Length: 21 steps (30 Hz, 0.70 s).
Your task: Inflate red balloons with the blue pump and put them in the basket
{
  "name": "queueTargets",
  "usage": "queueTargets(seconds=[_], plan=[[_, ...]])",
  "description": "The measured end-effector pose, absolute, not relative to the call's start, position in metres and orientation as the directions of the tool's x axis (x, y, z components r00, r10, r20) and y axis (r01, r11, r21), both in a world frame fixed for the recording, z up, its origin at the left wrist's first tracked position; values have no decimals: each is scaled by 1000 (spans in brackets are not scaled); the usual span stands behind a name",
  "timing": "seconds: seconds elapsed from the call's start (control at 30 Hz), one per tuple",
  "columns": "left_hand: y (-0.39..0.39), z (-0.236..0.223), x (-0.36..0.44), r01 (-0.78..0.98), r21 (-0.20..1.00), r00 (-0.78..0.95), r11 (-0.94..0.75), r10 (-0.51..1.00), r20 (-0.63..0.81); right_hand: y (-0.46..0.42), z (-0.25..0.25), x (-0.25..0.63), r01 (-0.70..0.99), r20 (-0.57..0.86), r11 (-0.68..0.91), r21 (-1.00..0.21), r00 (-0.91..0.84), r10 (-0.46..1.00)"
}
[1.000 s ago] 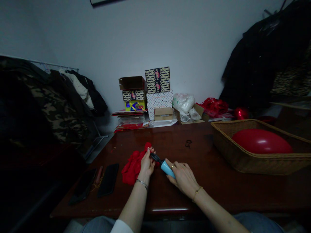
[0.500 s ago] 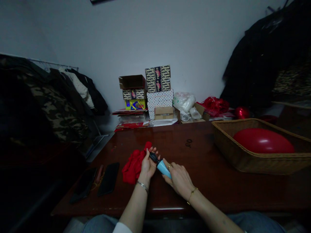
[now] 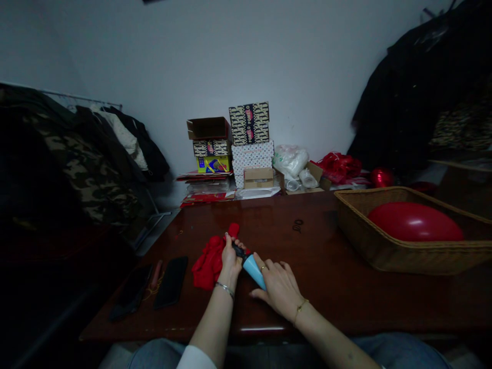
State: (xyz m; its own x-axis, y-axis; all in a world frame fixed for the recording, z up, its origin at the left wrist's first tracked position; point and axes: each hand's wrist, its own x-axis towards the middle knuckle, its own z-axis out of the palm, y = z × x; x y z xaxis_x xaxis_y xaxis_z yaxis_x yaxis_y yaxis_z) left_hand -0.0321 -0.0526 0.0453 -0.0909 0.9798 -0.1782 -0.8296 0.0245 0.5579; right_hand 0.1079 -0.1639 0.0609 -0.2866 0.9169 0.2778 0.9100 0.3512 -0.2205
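Note:
My left hand [image 3: 230, 259] is closed around the black nozzle end of a light blue balloon pump [image 3: 251, 267], with something red pinched at the tip. My right hand [image 3: 279, 287] grips the blue body of the same pump, fingers wrapped over it. Both hands hover just above the dark wooden table [image 3: 315, 256]. A pile of flat red balloons [image 3: 207, 259] lies on the table right behind and to the left of my left hand.
A wicker basket [image 3: 369, 246] at the right holds an inflated red balloon [image 3: 415, 221]. Two dark phones [image 3: 171, 282] and a pen lie at the left. Stacked boxes [image 3: 249, 143], plastic bags and red ribbons line the far edge. Coats hang on both sides.
Both hands and the pump have shifted slightly towards me and to the left. The left hand's fingers, spread half a second ago, have closed round the nozzle.

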Motion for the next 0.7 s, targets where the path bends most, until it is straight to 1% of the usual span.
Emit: queueTargets(seconds=[0.13,0.27,0.4,0.53,0.7], plan=[[-44,47,-42,-809,588,-158,-15,968,-194,-169,61,108,924,286,342,-172,-285,915],[-34,55,-58,-805,588,-240,-78,949,-203,-179,63,118,915,304,369,-163,-310,901],[-25,63,-72,-814,576,-224,-75,955,-193,-190,62,136,898,317,392,-199,-320,893],[-21,65,-71,-823,562,-212,-80,962,-173,-199,63,147,896,340,383,-224,-296,892],[-28,65,-57,-865,501,-120,-29,981,-150,-201,68,145,912,341,347,-220,-262,903]])
